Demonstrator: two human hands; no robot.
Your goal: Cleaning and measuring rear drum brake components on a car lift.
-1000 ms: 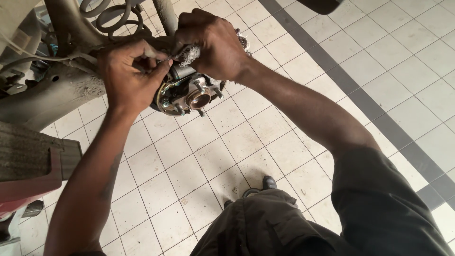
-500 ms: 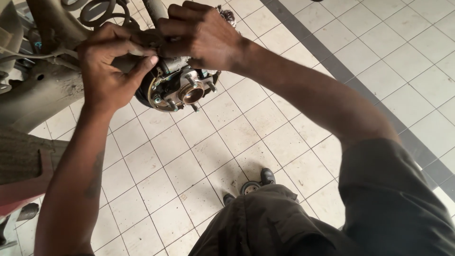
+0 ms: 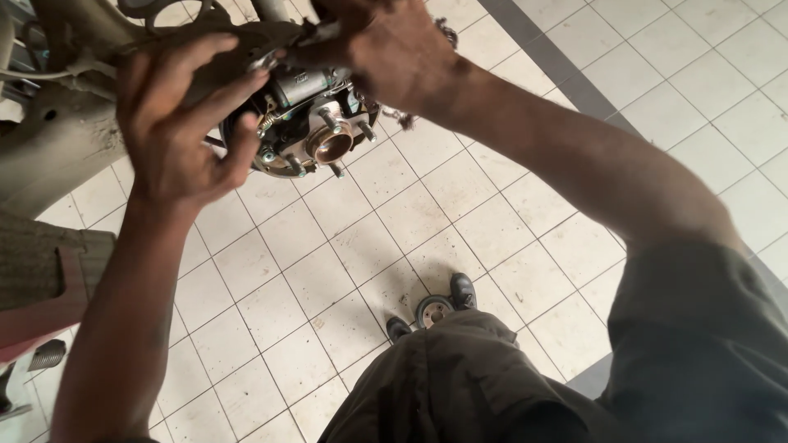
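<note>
Both my hands on the brake hub, above the tiled floor.
My left hand spreads loosely against the hub assembly's left edge; farther, my right hand pinches a small metal part at its top.

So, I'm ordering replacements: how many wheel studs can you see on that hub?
4 studs show around the copper-coloured hub centre: upper left, right, bottom and lower left. The right hand above may hide another.
</note>
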